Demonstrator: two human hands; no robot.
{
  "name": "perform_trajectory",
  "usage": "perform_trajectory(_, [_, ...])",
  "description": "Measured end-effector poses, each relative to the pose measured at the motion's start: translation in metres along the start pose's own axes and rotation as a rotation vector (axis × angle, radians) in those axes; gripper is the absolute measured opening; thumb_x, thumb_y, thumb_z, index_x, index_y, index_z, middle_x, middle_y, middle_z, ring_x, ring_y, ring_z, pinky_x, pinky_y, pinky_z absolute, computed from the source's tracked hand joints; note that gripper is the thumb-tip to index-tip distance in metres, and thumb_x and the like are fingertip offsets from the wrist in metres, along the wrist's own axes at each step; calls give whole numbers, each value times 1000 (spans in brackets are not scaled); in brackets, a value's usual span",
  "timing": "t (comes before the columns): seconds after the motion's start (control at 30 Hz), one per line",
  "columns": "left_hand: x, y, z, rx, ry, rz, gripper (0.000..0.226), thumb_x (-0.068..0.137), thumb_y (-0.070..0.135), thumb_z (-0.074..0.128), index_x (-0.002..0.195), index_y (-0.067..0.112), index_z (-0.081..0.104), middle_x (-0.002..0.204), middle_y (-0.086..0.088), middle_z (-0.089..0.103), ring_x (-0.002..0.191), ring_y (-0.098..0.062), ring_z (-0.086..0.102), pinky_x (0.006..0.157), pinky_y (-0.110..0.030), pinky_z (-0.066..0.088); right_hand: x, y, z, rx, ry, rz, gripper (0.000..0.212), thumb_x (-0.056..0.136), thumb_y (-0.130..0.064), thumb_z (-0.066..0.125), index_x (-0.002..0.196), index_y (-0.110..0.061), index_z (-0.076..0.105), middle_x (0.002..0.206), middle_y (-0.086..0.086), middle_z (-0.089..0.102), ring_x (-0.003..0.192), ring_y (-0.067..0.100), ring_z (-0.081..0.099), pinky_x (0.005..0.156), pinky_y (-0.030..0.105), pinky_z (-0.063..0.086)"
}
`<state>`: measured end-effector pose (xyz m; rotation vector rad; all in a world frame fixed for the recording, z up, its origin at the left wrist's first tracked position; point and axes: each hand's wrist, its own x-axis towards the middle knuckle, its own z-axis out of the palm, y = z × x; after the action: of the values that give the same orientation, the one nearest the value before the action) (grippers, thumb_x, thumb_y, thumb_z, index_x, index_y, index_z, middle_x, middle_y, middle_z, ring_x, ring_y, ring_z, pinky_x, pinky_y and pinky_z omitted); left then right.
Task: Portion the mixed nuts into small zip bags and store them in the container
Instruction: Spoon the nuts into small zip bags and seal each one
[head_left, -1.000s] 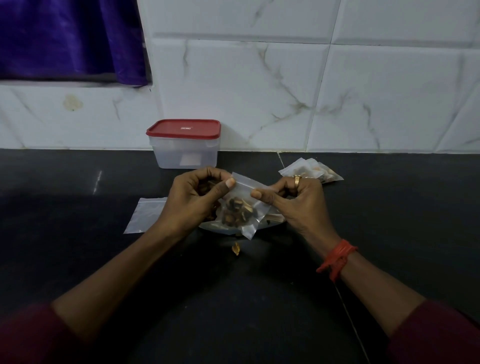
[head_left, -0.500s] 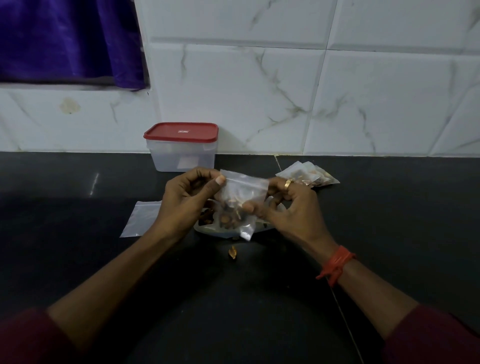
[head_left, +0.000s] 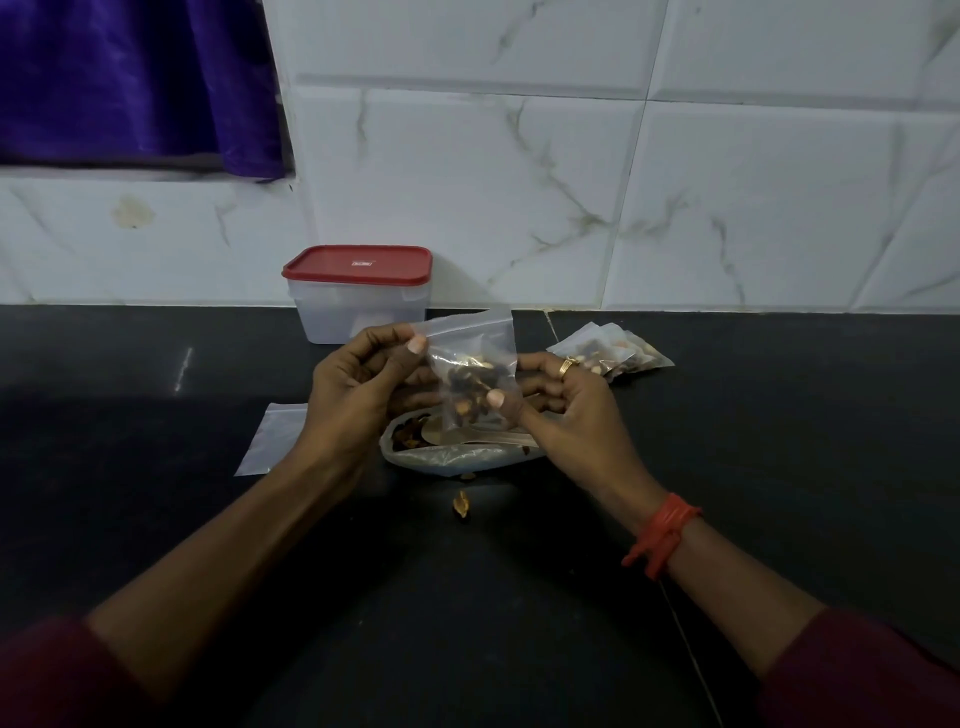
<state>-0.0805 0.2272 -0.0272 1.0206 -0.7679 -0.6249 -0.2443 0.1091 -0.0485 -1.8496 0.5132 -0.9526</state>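
The small zip bag (head_left: 475, 364) is in the air above the middle of the black counter (head_left: 156, 519), held upright between both hands, with mixed nuts (head_left: 470, 387) gathered in its lower half and the top part clear. The left hand (head_left: 353, 395) pinches the upper left corner of the bag between thumb and curled fingers; the right hand (head_left: 566, 410) pinches the lower right part, its thumb pressed on the front and the other fingers curled behind. Just under the bag lies a pale shallow holder (head_left: 447, 460) with some nuts and a metal spoon (head_left: 488, 441) in it – if it is a plate or an open pack, I cannot tell. One loose nut (head_left: 461, 504) lies on the counter in front of it. Filled bags (head_left: 618, 356) lie in a small pile beside the right hand, and empty bags (head_left: 270, 439) lie flat at the left. Behind, against the tiled wall (head_left: 727, 208), stands the container (head_left: 358, 312) – its red lid (head_left: 357, 264) is on.
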Motion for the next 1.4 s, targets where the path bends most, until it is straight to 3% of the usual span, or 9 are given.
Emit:
perform_trajectory(0.23, [3, 7, -5, 36, 34, -12, 44, 78, 26, 69, 120, 13, 63, 110, -6, 74, 97, -24, 71, 80, -37, 62, 20, 0, -18, 145, 182, 120, 28, 88, -9, 74, 116, -10, 68, 98, 10, 77, 72, 14, 71, 70, 23, 56])
perform_trajectory(0.47, [12, 3, -20, 202, 172, 51, 21, 92, 11, 65, 113, 16, 65, 107, -14, 70, 81, -19, 64, 64, -29, 59, 67, 22, -62, -201, 342, 241, 22, 88, -16, 75, 110, -14, 71, 83, 1, 75, 71, 14, 71, 71, 28, 58])
perform_trajectory(0.57, [17, 6, -26, 270, 217, 103, 21, 92, 11, 66, 112, 17, 65, 106, -14, 69, 78, -17, 63, 64, -28, 57, 79, 32, -73, -430, 316, 270, 20, 87, -23, 73, 106, -18, 75, 78, -1, 74, 83, 14, 72, 87, 28, 56])
perform_trajectory(0.67, [20, 9, -36, 380, 242, 159, 20, 94, 13, 65, 112, 21, 65, 105, -11, 68, 76, -12, 64, 66, -27, 57, 80, 36, -74, -612, 286, 268, 16, 90, -22, 67, 101, -15, 77, 88, 6, 75, 96, 20, 70, 84, 21, 45])
perform_trajectory(0.9, [35, 12, -71, 819, 299, 211, 19, 96, 19, 63, 114, 21, 65, 107, 0, 67, 92, -15, 66, 81, -38, 58, 74, 46, -70, -745, 357, 158, 37, 84, -33, 74, 119, -24, 69, 109, -2, 71, 111, 18, 65, 108, 41, 39])
perform_trajectory(1.07, [44, 18, -103, 1540, 57, -167, 26, 96, 20, 60, 121, 24, 65, 121, -2, 66, 107, -21, 62, 85, -40, 52, 56, 31, -52, -721, 370, 77, 27, 82, -37, 71, 110, -36, 69, 110, -11, 67, 109, 12, 62, 102, 38, 32])
perform_trajectory(1.17, [40, 21, -102, 1718, -102, -313, 29, 94, 20, 62, 123, 23, 64, 126, -3, 64, 112, -22, 61, 88, -38, 51, 39, 16, -34, -613, 332, -4, 17, 83, -32, 71, 100, -34, 72, 94, -13, 67, 92, 12, 66, 95, 42, 47])
perform_trajectory(1.27, [37, 22, -99, 1806, -64, -285, 29, 94, 26, 65, 123, 23, 64, 122, -3, 64, 109, -22, 61, 79, -36, 47, 21, 1, -16, -551, 219, -81, 14, 85, -31, 72, 99, -35, 72, 93, -13, 68, 72, 2, 65, 81, 42, 57])
perform_trajectory(1.4, [36, 21, -103, 1858, -22, -210, 26, 90, 33, 70, 114, 23, 64, 106, -1, 64, 94, -17, 59, 76, -36, 48, -3, -11, 7, -554, 67, -164, 15, 83, -38, 69, 98, -38, 70, 105, -16, 64, 75, 1, 66, 99, 48, 48])
